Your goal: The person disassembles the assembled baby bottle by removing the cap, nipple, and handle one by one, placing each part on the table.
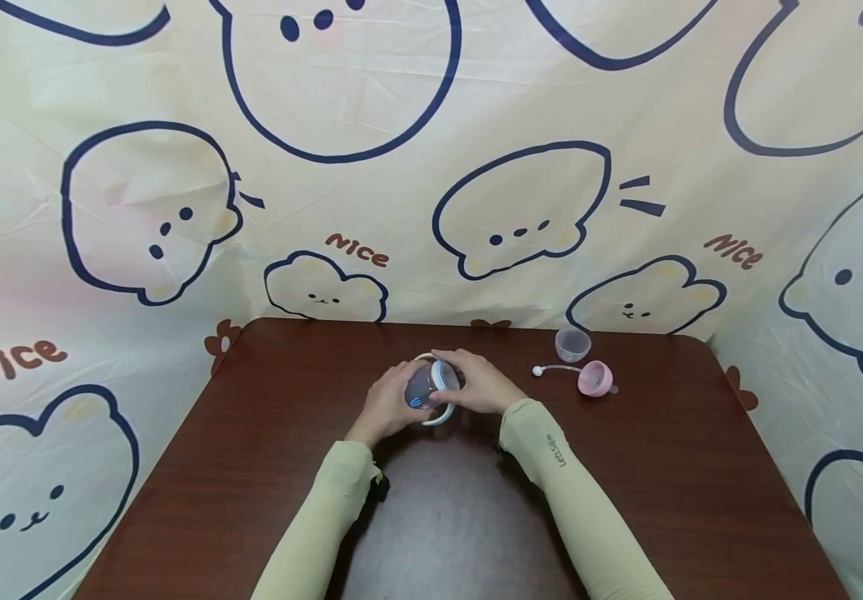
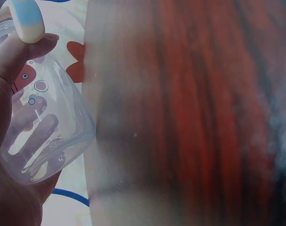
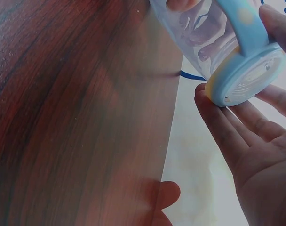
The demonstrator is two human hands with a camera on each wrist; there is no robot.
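Observation:
A clear baby bottle (image 1: 420, 385) is held tilted above the table between both hands. Its light-blue collar with two handles (image 3: 249, 77) faces right, and the ring's top is uncovered. My left hand (image 1: 385, 407) grips the transparent body; in the left wrist view its fingers show through the plastic and its thumb lies by a handle. From the right, my right hand (image 1: 482, 385) holds the blue collar, fingertips along the ring's rim and thumb at the handle side. Printed circles and a red figure mark the bottle (image 2: 63, 108).
Right of the hands lies a pink lid (image 1: 595, 379) with a white-tipped straw (image 1: 559, 368) stretched out leftward. Just behind it is a clear cup-shaped cover (image 1: 572, 344). A dark brown wooden table (image 1: 251, 433) meets a cartoon-printed curtain (image 1: 401, 192) at its back and sides.

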